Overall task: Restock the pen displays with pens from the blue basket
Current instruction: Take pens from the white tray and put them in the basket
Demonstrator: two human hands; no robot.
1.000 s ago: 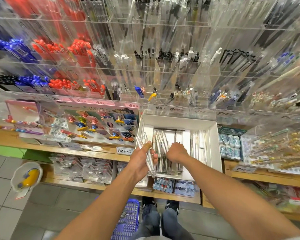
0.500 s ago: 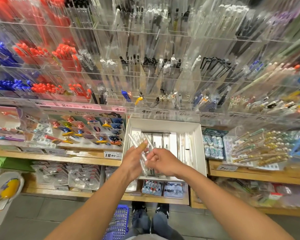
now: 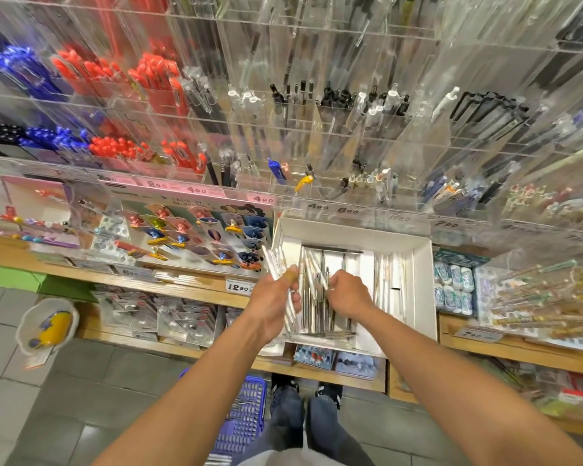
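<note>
1. Arms reach forward and down from the bottom of the frame, both hands meeting over a white box [image 3: 421,284] that sits on a wooden shelf [image 3: 189,290].
2. The left hand [image 3: 275,302] is turned thumb-up at the box's left edge, fingers curled round a bundle of clear-wrapped pens [image 3: 280,280], the thumb pressed along the top of the bundle.
3. The right hand [image 3: 349,292] hovers knuckles-up over the box's middle section, fingers bent and pinching pens from the silver pens [image 3: 313,311] lying there; exactly how many it grips cannot be told.
4. The two hands are close, just apart.
5. A blue basket [image 3: 246,418] stands on the tiled floor below the shelf, beside the person's shoes [image 3: 285,385], with a few pens inside.
6. Clear acrylic pen displays [image 3: 317,129] rise behind the box, holding red, blue and black pens.
</note>
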